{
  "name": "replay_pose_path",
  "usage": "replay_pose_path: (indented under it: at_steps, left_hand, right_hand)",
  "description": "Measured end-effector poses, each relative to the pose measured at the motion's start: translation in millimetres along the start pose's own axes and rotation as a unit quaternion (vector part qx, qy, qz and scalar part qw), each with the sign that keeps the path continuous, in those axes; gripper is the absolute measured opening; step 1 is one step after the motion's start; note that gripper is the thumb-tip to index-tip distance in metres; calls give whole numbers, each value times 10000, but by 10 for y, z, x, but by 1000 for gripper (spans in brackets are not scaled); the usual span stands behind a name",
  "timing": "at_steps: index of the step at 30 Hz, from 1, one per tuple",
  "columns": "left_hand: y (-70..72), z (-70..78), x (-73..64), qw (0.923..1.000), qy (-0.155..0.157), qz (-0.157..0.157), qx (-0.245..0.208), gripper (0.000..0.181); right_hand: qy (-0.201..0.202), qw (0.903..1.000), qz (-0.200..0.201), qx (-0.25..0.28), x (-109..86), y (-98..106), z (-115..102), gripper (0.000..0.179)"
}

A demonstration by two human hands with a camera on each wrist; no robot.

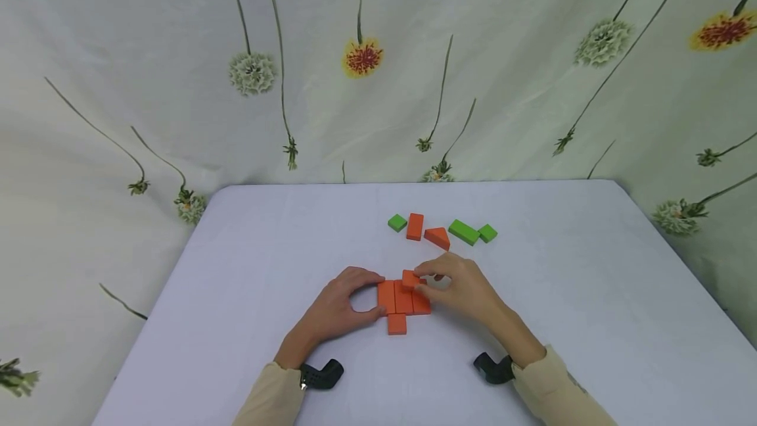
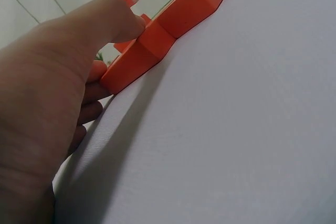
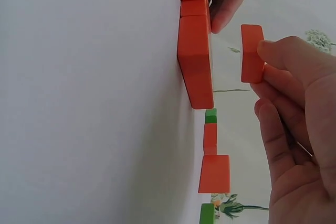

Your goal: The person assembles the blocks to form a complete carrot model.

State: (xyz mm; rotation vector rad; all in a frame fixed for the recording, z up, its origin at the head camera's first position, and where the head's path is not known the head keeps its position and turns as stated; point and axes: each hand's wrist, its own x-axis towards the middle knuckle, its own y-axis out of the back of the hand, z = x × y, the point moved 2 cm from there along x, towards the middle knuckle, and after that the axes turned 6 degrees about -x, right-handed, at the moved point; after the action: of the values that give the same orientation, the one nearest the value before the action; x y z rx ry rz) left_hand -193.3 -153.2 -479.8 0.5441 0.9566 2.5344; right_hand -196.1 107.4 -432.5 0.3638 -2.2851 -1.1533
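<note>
Three orange rectangular blocks (image 1: pixel 403 301) lie side by side on the table, with a small orange block (image 1: pixel 397 325) set against their front edge. My left hand (image 1: pixel 345 301) grips the leftmost block, thumb at its near corner and index finger at its far corner. In the right wrist view, a small orange block (image 3: pixel 252 53) is pinched between the thumb and fingers of my right hand (image 1: pixel 464 284). That block is raised above the laid blocks, with a gap between them. Part of the rightmost block is hidden behind my right fingers.
Beyond the hands lie a green block (image 1: pixel 397 223), an orange rectangular block (image 1: pixel 415 227), an orange triangular block (image 1: pixel 438 238), a long green block (image 1: pixel 464 232) and another small green block (image 1: pixel 487 233). A flower-printed cloth (image 1: pixel 508 71) hangs behind the white table (image 1: pixel 266 235).
</note>
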Motion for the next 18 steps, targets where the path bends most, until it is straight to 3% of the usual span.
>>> replay_pose_path:
  at_steps: [7,18]
  left_hand:
    - [2,7,-7,9995,-263,131,76,48]
    - [7,-2,-10,9997,-246,88,36,48]
  right_hand:
    - [221,9984,-192,477,-91,18,12,25]
    - [587,9910,-756,940,-165,72,58,28]
